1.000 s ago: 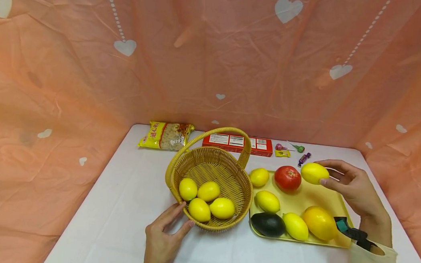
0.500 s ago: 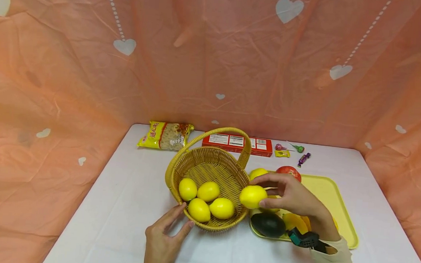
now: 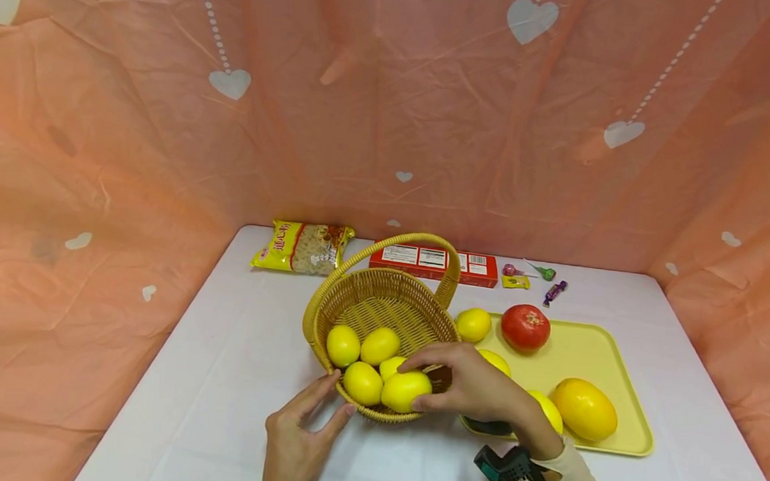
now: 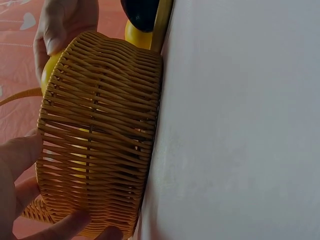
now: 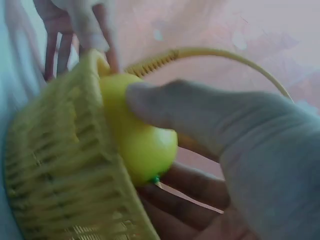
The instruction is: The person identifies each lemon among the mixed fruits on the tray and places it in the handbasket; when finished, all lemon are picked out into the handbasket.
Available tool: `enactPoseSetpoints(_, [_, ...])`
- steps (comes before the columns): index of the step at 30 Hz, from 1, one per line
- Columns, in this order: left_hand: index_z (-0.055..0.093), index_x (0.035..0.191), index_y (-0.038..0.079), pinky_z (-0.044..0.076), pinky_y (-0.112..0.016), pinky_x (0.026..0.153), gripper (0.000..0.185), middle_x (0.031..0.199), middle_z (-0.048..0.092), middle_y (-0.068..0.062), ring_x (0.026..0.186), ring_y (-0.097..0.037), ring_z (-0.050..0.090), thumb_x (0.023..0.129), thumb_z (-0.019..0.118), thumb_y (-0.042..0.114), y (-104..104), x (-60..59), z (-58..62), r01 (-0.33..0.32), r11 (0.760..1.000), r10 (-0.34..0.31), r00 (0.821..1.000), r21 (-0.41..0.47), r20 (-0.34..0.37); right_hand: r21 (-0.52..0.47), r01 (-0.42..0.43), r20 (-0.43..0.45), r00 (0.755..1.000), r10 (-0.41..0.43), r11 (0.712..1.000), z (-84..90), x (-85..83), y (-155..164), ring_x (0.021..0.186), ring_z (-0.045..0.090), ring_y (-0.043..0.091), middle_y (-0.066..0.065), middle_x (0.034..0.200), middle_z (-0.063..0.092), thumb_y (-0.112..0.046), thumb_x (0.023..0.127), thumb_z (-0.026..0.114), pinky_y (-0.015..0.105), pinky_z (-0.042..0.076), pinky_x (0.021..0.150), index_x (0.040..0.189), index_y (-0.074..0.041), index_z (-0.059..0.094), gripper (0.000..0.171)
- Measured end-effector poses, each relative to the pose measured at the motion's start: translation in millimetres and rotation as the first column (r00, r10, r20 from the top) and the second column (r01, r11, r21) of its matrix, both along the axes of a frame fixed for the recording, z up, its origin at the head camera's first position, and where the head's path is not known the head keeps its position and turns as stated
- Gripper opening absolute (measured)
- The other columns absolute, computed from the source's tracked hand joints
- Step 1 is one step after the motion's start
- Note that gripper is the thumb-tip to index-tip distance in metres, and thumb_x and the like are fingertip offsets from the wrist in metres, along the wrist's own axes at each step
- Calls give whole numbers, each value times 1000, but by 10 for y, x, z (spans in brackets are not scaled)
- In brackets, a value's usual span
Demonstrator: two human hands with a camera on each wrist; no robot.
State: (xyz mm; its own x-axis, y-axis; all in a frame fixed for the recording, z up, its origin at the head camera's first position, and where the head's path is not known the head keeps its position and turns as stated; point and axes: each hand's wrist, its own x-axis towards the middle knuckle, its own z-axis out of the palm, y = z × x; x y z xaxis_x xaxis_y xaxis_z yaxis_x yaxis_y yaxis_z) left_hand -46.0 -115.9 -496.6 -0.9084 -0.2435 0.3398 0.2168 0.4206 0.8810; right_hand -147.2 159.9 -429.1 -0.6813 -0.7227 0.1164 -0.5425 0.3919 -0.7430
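Note:
A wicker basket with a tall handle stands mid-table, several yellow lemons inside it. At its near left rim is my left hand; in the left wrist view the thumb and a finger reach the rim while other fingertips lie against the woven wall. My right hand holds another lemon between thumb and fingers, low over the basket's near right side. The right wrist view shows that lemon just past the rim, the thumb on top and fingers beneath.
Right of the basket, a yellow tray carries a pomegranate, a mango, more lemons and a dark green fruit half hidden by my arm. Behind are a yellow snack bag, a red box and candies.
My right hand has carried the lemon leftward from above the tray, past the basket's right rim, to among the other lemons. The left hand stays at the rim.

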Motion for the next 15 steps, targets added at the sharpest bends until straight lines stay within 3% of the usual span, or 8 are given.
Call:
enactPoseSetpoints(3, [81, 130, 9, 49, -8, 107, 53, 133, 79, -6, 120, -20, 77, 80, 99, 12, 4, 8, 5, -1, 1000, 1, 1000, 4, 4, 20, 21, -52, 998, -20, 1000, -24, 43, -130, 116, 70, 9, -9, 129, 78, -32, 90, 93, 35, 62, 102, 129, -26, 79, 41])
enactPoseSetpoints(10, [82, 130, 15, 49, -8, 108, 53, 132, 79, -5, 122, -21, 76, 81, 98, 11, -5, 6, -3, -8, 1000, 8, 1000, -4, -8, -55, 70, -174, 982, -78, 996, -119, 175, -434, 106, 70, 8, -4, 121, 80, -25, 90, 93, 30, 64, 93, 126, -16, 80, 39])
enactPoseSetpoints(15, [82, 129, 13, 48, -8, 108, 53, 131, 80, -3, 122, -20, 76, 79, 99, 10, 7, 5, -9, -15, 1000, 15, 1000, -6, -15, -47, 68, -184, 980, -76, 997, -92, 204, -471, 113, 74, 14, -2, 125, 80, -25, 92, 91, 35, 63, 102, 129, -13, 78, 40])
